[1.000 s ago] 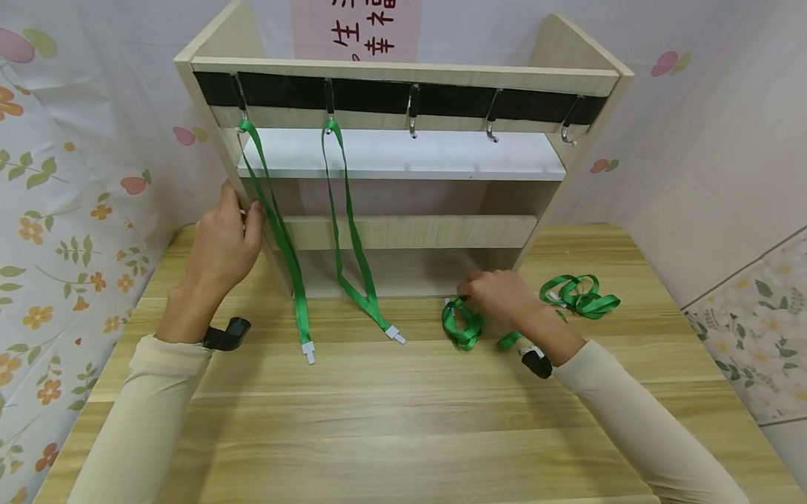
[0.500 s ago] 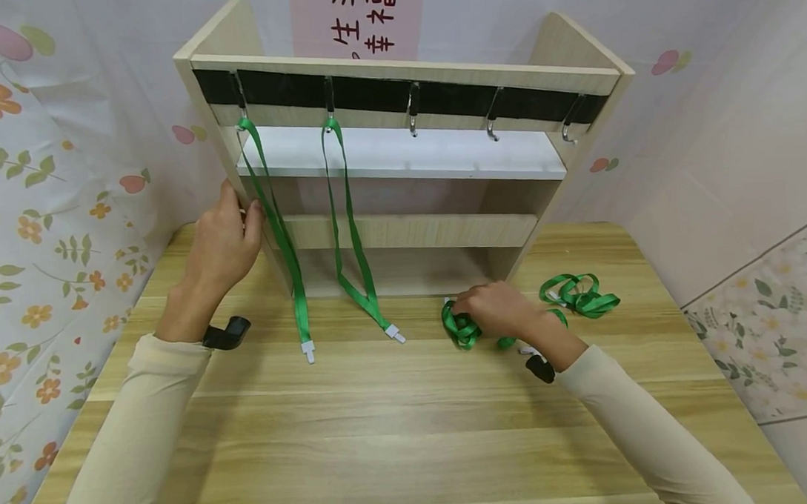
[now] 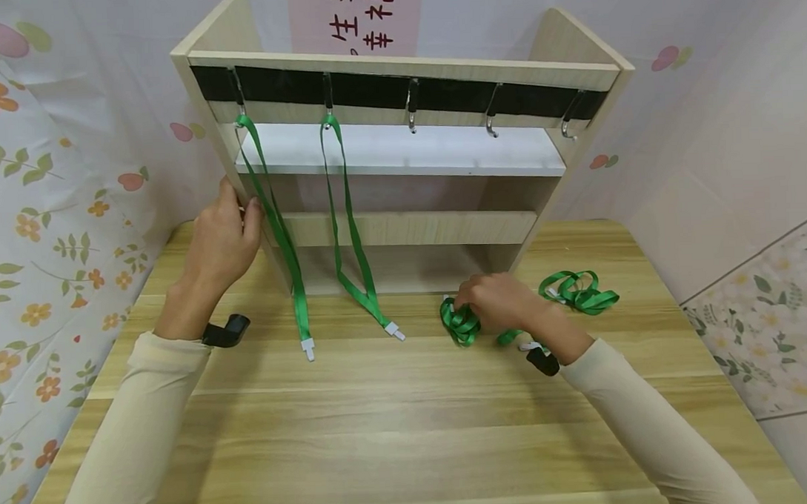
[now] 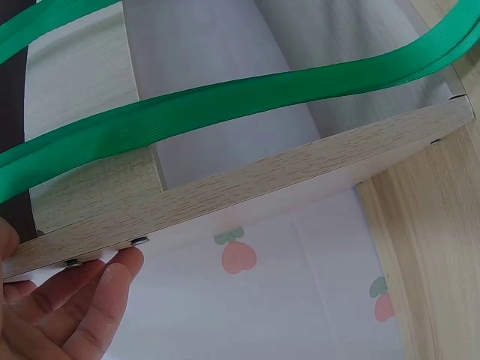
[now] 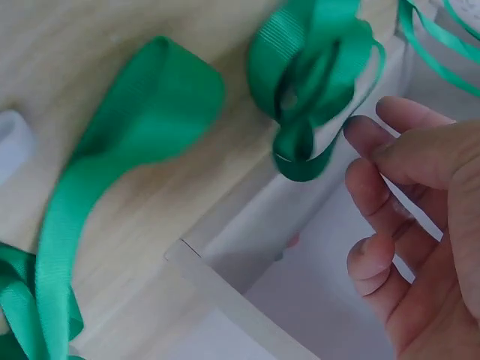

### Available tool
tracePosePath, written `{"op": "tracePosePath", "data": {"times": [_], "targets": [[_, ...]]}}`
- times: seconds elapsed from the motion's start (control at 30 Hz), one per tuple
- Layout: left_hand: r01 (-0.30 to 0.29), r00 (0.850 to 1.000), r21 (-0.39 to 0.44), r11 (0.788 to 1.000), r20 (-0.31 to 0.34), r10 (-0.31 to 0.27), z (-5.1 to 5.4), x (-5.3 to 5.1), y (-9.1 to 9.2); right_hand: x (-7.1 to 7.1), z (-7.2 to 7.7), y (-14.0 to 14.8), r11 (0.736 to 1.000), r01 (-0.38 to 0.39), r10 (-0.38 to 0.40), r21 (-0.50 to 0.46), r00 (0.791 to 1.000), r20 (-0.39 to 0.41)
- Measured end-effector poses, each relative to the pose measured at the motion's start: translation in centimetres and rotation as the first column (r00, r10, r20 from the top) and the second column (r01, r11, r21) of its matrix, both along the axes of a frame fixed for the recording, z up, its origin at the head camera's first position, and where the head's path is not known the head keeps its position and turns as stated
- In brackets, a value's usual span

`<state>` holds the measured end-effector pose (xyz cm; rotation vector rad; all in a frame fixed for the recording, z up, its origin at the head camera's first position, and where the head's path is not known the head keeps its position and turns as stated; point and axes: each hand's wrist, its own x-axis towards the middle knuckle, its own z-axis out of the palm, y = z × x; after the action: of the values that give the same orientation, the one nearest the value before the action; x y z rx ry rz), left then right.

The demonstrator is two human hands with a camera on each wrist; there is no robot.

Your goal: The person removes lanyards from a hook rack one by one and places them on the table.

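My left hand [image 3: 219, 240] grips the left side panel of a wooden shelf rack [image 3: 403, 230]; its fingers [image 4: 105, 300] lie along the panel's outer face. My right hand [image 3: 499, 300] is low at the rack's front, where thumb and forefinger pinch the edge of a bunched green lanyard [image 3: 459, 323]. In the right wrist view the same lanyard [image 5: 315, 67] lies beside the fingertips, and the exact contact is hard to make out. Two green lanyards, a left one [image 3: 283, 241] and a second one [image 3: 352, 231], hang from hooks with white clips at the bottom.
Metal hooks [image 3: 412, 107] line a black strip [image 3: 371, 88] across the rack's top. One coiled lanyard [image 3: 581, 294] lies right of the rack; another lanyard [image 3: 509, 337] is partly covered by my right wrist. A wooden table [image 3: 383, 431] carries everything, with patterned cloth [image 3: 57, 257] behind.
My right hand has come down onto the coiled lanyard, whose ring is now more bunched. My left hand stays on the side panel, and the hanging lanyards have not moved.
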<state>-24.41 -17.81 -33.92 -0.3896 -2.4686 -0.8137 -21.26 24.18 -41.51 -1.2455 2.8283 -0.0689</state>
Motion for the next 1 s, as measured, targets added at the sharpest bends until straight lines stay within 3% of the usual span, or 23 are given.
{"op": "tracePosePath", "data": {"times": [0.5, 1.0], "targets": [[0.002, 1.000, -0.002, 1.000, -0.002, -0.002, 0.1, 0.0, 0.0, -0.7, 2.2, 0.3, 0.978, 0.045, -0.051, -0.202, 0.998, -0.021], [0.002, 1.000, 0.000, 1.000, 0.013, -0.002, 0.1, 0.1, 0.0, -1.1, 6.7, -1.2, 0.944, -0.002, -0.048, -0.331, 0.989, -0.142]]}}
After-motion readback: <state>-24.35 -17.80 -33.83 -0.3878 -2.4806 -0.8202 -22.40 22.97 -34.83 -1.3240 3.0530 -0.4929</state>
